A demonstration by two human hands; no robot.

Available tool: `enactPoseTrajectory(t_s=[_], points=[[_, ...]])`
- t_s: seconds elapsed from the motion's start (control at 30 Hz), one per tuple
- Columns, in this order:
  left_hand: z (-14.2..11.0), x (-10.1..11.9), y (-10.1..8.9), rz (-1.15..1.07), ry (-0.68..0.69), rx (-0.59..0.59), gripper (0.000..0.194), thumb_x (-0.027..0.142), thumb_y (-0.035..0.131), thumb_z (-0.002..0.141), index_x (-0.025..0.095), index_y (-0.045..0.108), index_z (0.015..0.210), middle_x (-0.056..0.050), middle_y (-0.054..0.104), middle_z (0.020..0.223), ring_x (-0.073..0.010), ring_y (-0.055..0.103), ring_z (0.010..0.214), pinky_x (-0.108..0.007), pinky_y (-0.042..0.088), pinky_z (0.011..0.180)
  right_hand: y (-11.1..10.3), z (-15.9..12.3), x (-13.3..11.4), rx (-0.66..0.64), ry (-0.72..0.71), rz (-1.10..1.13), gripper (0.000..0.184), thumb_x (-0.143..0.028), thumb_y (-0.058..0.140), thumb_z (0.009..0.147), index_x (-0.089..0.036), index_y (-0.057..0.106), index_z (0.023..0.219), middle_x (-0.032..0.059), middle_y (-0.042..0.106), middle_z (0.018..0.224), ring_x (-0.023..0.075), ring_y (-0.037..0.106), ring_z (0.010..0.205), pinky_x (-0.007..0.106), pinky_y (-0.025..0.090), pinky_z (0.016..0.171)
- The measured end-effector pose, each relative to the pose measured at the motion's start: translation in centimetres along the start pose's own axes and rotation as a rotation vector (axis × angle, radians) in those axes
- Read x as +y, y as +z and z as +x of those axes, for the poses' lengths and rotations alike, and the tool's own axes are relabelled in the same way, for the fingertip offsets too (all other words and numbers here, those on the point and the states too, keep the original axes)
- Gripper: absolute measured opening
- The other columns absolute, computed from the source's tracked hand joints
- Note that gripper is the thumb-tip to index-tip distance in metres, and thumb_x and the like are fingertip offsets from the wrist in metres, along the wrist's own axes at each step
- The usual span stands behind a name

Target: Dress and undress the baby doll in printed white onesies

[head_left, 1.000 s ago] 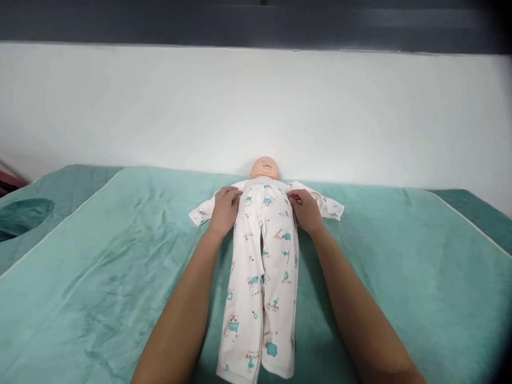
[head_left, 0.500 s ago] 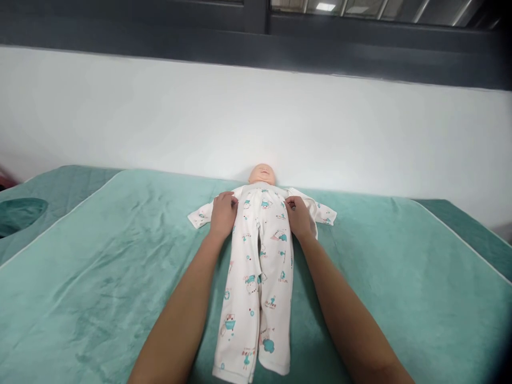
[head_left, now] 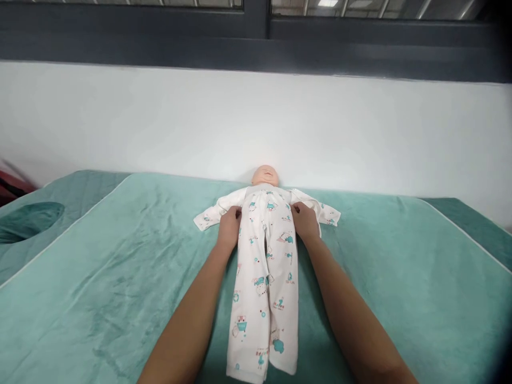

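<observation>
White trousers (head_left: pixel 256 277) between two hands (head_left: pixel 230 226) (head_left: pixel 304 221)

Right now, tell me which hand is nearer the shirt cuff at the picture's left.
Left. The left hand is just to the right of that cuff, beside the trousers; the right hand is on their other side, near the opposite sleeve.

Left arm (head_left: pixel 186 320) and right arm (head_left: pixel 356 309) extended forward, converging; left hand (head_left: pixel 229 226), right hand (head_left: pixel 305 221) apart, fingers curled.
</observation>
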State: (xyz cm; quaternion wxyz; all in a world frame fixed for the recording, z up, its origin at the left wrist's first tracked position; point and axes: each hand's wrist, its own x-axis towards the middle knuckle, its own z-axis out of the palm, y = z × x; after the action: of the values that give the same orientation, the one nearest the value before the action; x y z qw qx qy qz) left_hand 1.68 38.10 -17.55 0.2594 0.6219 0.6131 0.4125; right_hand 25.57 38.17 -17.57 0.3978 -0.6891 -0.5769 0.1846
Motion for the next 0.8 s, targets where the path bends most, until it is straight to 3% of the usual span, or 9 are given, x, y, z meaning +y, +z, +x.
enactPoseTrajectory(t_s=[0.2,0.33,0.57,0.7,0.8], points=[[0.0,-0.2,0.0,-0.573,-0.213,-0.259,0.034,0.022,0.065,0.067,0.015,0.072,0.100,-0.008,0.076,0.095,-0.0250,0.068,0.083,-0.038,0.052,0.079,-0.1,0.6,1.4,-0.351,-0.095,0.377,0.032,-0.027,0.059,0.078,-0.020,0.073,0.106,0.0043,0.075,0.102,0.0213,0.067,0.095,0.035,0.050,0.088],[-0.2,-0.2,-0.4,-0.784,-0.313,-0.369,0.040,0.023,0.074,0.063,0.014,0.072,0.102,-0.010,0.076,0.091,-0.0245,0.069,0.079,-0.038,0.055,0.076,-0.3,0.4,1.8,-0.512,-0.070,0.596,0.040,-0.031,0.066,0.074,-0.019,0.070,0.112,0.0049,0.075,0.105,0.0206,0.068,0.092,0.036,0.052,0.088],[-1.1,1.6,-1.1,-0.737,-0.345,-0.446,0.041,0.030,0.081,0.062,0.012,0.075,0.098,-0.012,0.077,0.091,-0.0286,0.070,0.085,-0.038,0.057,0.075,-0.2,0.3,1.8,-0.465,-0.013,0.613,0.037,-0.036,0.072,0.069,-0.019,0.072,0.101,0.0041,0.075,0.089,0.0241,0.066,0.091,0.037,0.053,0.083],[-1.6,2.6,-1.2,-0.690,-0.336,-0.398,0.041,0.036,0.079,0.063,0.012,0.074,0.095,-0.010,0.077,0.088,-0.0277,0.069,0.082,-0.036,0.056,0.071,-0.4,0.1,1.2,-0.458,-0.050,0.614,0.036,-0.037,0.072,0.070,-0.020,0.073,0.103,0.0026,0.075,0.090,0.0249,0.065,0.095,0.039,0.051,0.087],[-1.8,3.4,-1.0,-0.675,-0.278,-0.347,0.041,0.035,0.079,0.063,0.012,0.073,0.097,-0.009,0.077,0.091,-0.0275,0.068,0.088,-0.036,0.055,0.077,-0.5,0.0,0.6,-0.408,-0.072,0.668,0.035,-0.037,0.069,0.075,-0.022,0.073,0.106,0.0032,0.074,0.101,0.0246,0.064,0.099,0.040,0.049,0.092]])
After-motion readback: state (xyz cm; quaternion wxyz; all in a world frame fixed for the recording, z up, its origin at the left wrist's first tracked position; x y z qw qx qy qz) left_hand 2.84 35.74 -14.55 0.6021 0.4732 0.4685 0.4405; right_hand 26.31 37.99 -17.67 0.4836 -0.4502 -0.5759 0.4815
